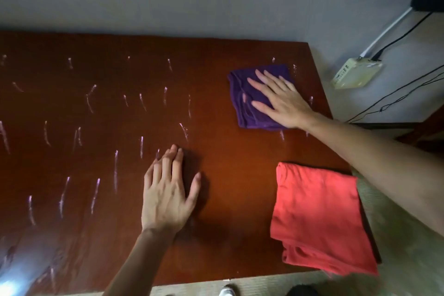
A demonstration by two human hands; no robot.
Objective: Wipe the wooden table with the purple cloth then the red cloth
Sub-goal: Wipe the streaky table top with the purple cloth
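While the right hand [286, 101] lies flat on the purple cloth [252, 101], fingers [264, 79] spread and extended, pressing down rather than gripping, the cloth sits folded near the far right corner of the wooden tabletop [216, 67]. Left hand [168, 194] is palm down on bare wood near the front middle, fingers straight and loosely together, thumb out to the side, nothing held. Red cloth [319, 218] lies folded at the near right corner, its right edge hanging slightly past the tabletop edge, well apart from both hands. Pale white streaks [115, 170] cover most of the left and middle of the surface; a few sit just beside the purple cloth. Beige box [355, 72] with cables rests on the floor past the right edge.
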